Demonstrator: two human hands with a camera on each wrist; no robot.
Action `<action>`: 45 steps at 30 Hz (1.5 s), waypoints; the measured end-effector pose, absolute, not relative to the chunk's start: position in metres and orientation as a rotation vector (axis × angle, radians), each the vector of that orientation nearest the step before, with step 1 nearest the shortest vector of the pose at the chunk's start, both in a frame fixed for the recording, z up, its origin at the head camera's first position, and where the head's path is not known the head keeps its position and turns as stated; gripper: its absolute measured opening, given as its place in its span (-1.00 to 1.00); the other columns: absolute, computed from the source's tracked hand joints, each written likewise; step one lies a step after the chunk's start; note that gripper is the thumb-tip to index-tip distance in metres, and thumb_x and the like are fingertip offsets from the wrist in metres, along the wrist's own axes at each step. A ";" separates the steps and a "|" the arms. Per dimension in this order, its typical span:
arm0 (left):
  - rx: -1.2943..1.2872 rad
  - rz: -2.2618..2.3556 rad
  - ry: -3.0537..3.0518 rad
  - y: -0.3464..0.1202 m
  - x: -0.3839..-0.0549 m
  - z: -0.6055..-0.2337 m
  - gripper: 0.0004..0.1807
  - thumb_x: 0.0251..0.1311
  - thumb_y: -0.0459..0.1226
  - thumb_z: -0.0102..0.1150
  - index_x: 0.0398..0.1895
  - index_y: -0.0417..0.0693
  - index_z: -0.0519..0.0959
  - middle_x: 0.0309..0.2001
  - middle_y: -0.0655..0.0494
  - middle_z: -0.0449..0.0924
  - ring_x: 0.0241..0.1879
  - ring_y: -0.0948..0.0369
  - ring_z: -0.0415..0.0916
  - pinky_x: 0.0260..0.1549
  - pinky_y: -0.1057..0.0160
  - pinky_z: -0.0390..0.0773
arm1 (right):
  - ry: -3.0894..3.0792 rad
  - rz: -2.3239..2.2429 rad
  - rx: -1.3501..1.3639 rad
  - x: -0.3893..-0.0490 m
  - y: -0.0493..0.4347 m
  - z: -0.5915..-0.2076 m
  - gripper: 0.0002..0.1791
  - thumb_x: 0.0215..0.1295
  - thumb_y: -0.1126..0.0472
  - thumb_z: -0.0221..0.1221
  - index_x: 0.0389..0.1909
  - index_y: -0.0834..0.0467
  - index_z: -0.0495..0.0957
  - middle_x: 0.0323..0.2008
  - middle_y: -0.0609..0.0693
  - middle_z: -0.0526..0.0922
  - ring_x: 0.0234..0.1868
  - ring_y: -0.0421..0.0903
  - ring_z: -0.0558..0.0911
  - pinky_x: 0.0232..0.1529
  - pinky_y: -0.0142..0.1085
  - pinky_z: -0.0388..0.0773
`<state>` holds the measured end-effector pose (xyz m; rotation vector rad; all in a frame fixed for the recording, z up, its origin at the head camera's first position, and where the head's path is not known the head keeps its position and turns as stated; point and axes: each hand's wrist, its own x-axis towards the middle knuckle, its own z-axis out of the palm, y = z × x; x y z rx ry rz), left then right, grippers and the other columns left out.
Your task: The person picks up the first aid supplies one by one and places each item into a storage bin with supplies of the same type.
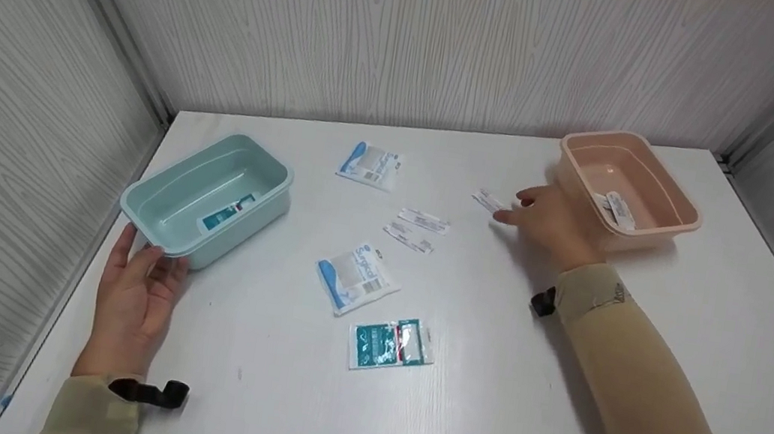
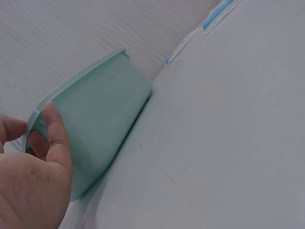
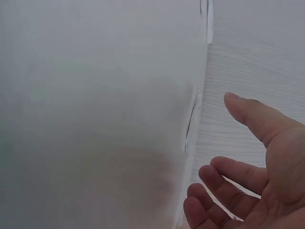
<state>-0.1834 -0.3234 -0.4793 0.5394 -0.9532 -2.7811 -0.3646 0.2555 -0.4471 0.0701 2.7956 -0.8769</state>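
Observation:
At the left, my left hand (image 1: pixel 137 299) holds the near corner of a light teal plastic basin (image 1: pixel 231 244), thumb and fingers around its rim (image 2: pixel 78 74). A teal and white packet (image 1: pixel 225 213) lies inside that basin. My right hand (image 1: pixel 553 221) reaches over the table beside the pink basin (image 1: pixel 611 158), thumb spread from loosely bent fingers. Just ahead of its fingertips lies a small white wrapped strip (image 1: pixel 489 201); in the right wrist view, a gap separates the thumb from that strip (image 3: pixel 193 119). Small white strips (image 1: pixel 619 210) lie in the pink basin.
Mid-table are two more white wrapped strips (image 1: pixel 424 221). One blue and white packet (image 1: pixel 372 164) lies behind them, and another marked "Surgical" (image 1: pixel 355 279) in front. Nearer still is a teal foil packet (image 1: pixel 392 345). Wood-grain panels (image 1: pixel 411 46) enclose the table's back and sides.

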 end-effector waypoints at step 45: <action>0.519 -2.780 -0.955 -0.322 -0.185 -0.481 -0.10 0.55 -0.55 0.25 0.70 0.48 0.26 0.63 0.19 0.17 0.49 0.23 0.45 0.12 0.26 0.88 | 2.883 -1.049 -0.031 -0.323 0.274 -0.407 -0.66 0.51 0.06 0.43 0.14 0.18 0.80 0.07 0.18 0.78 -0.02 0.05 0.62 -0.11 -0.26 0.60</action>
